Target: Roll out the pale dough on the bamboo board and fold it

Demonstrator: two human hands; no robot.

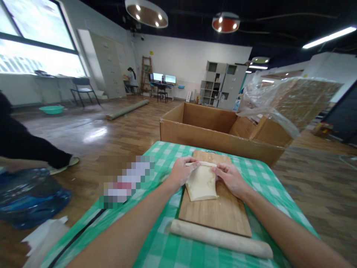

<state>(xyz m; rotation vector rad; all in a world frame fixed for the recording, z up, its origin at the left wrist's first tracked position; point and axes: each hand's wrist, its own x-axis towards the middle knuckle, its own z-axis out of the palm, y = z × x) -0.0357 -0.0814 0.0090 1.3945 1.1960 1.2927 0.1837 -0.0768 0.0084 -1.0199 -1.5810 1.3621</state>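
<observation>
A pale sheet of dough [202, 184] lies on a wooden cutting board [220, 212] on the green checked tablecloth [167, 253]. My left hand [181, 172] pinches the dough's far left corner, fingers closed on the rolled far edge. My right hand [230, 178] grips the far right corner the same way. The far edge of the dough is lifted and folded toward me. A wooden rolling pin [220, 239] lies across the cloth just in front of the board, nearest to me.
A large open cardboard box [212, 137] stands behind the table, with clear plastic wrap [267, 100] over a stack at its right. A blue plastic bag [30, 197] lies on the floor at left, beside a person's dark sleeve [25, 143].
</observation>
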